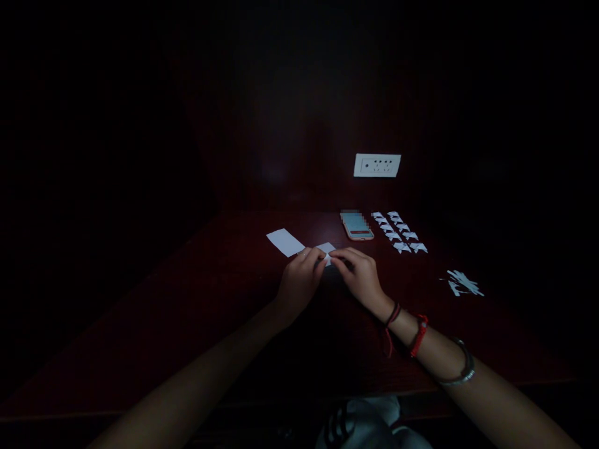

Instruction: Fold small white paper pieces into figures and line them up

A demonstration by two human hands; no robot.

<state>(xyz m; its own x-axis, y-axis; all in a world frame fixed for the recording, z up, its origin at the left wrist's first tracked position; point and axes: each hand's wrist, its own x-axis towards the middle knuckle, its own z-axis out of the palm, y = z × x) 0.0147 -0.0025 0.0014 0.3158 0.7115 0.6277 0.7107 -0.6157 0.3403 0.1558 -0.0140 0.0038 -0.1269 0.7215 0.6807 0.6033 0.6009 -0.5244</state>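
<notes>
Between my two hands is a small piece of white paper (327, 247), partly hidden by the fingers. My left hand (302, 274) pinches its left side with thumb and fingertips. From the other side, my right hand (362, 274) pinches the paper with thumb and forefinger, the fingertips of both hands almost meeting. Just beyond my left hand lies a flat white sheet of paper (284, 242) on the dark red table (224, 299).
Past my right hand lies a phone (356, 225) with its screen lit. Two rows of small folded white papers (393, 236) are to its right. Thin white paper strips (464, 283) lie in a pile at the right. A socket panel (377, 165) is on the back wall.
</notes>
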